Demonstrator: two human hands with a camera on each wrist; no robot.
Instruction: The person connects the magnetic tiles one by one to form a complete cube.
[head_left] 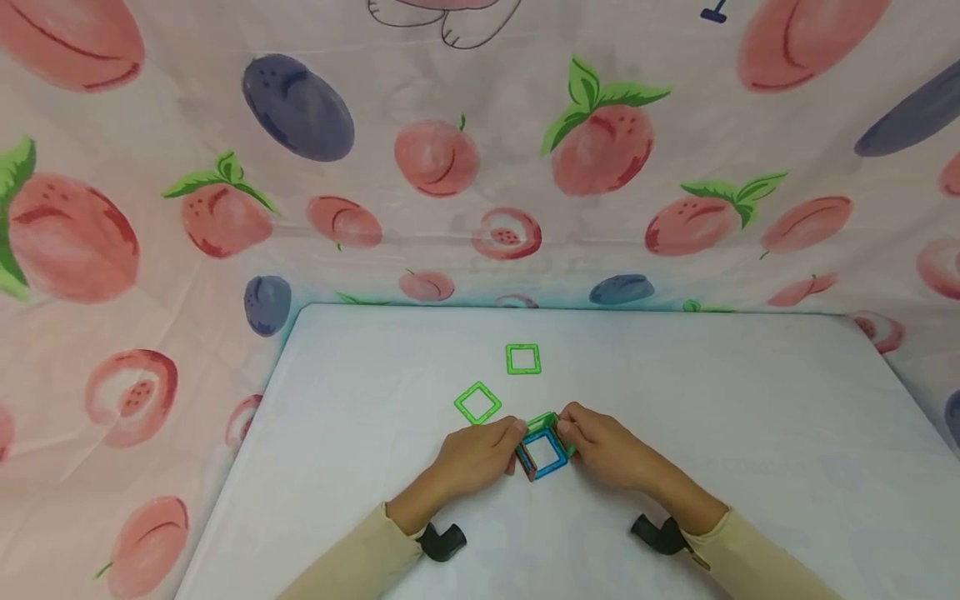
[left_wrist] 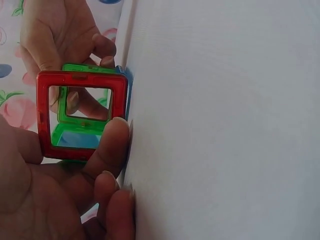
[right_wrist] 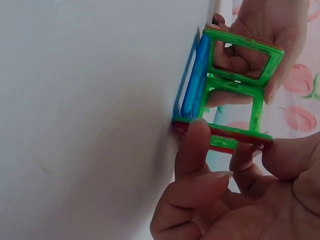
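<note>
Both hands hold a small open box of square magnetic tiles low over the white table. A blue tile point(head_left: 551, 471) forms its bottom. On the left side a red tile point(left_wrist: 43, 117) stands upright, pinched at its edges between thumb and fingers of the left hand point(head_left: 474, 454). The right hand point(head_left: 615, 450) pinches the opposite side wall, a green tile point(left_wrist: 62, 105), with its thumb and fingers. Another green tile point(right_wrist: 258, 110) closes the far side, between the two walls. Beyond the box lie two loose green tiles: a diamond-turned one point(head_left: 467, 394) and a square-set one point(head_left: 522, 347).
The white table point(head_left: 360, 358) meets a fruit-print cloth point(head_left: 360, 275) at its back and left edges. Black wrist mounts, one on the left point(head_left: 442, 543) and one on the right point(head_left: 660, 535), stick out under the sleeves.
</note>
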